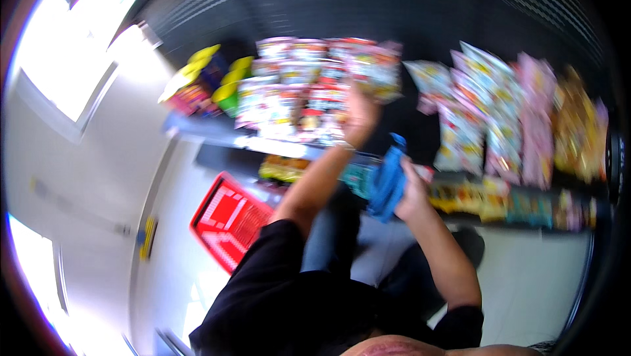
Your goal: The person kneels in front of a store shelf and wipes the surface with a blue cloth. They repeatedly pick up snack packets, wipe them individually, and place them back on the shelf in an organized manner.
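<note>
My left hand (362, 112) reaches onto the dark shelf and grips a colourful snack packet (379, 70); motion blur hides the exact finger placement. Close beside it stand rows of small cups or tubs (325, 94) and white patterned packets (268, 109). A crumpled blue cloth (387, 178) is in my right hand (413, 191), held in front of the shelf edge. Bare dark shelf surface (419, 129) shows between the left hand's packet and the upright snack bags (493, 114) to the right.
Yellow-lidded containers (197, 75) stand at the shelf's left end, and gold bags (577, 129) at its right. More packets line a lower shelf (468, 200). A red plastic basket (231, 223) sits on the pale floor (537, 267). A black perforated panel (365, 1) backs the shelf.
</note>
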The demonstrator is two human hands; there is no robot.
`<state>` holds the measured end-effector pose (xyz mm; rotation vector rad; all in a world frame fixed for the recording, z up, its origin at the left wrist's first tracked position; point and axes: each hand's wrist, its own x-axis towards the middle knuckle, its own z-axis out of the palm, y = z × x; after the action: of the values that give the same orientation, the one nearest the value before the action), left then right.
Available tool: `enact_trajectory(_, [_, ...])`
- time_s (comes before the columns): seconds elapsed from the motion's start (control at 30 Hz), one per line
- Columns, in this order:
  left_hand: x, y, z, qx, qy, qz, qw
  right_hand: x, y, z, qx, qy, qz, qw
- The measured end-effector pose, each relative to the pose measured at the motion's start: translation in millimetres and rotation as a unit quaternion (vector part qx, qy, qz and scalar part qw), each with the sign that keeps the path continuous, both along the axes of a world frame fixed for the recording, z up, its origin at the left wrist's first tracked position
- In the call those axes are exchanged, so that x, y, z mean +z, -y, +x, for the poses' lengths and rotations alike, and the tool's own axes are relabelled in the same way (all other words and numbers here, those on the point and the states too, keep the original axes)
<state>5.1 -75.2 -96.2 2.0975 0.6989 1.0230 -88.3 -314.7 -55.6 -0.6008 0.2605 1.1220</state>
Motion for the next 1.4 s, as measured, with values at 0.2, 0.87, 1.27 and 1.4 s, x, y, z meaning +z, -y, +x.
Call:
enact_trajectory(0.2, [26, 14, 26, -0.022, 0.097, -0.001, 0.995, 19, -2, -3, -0.002, 0.043, -0.072, 0.996])
enact_trajectory(0.87, [-26, -34, 120, -0.143, 0.095, -0.151, 0.974, 9, -13, 20, 0.039, 0.028, -0.121, 0.991])
enact_trajectory(1.27, [-14, -50, 114, -0.198, 0.071, -0.178, 0.961, 11, -23, 27, 0.045, 0.016, -0.095, 0.994])
enact_trajectory(1.4, [13, -14, 95, -0.121, -0.021, -0.099, 0.987, -14, -16, 35, 0.002, -0.006, -0.067, 0.998])
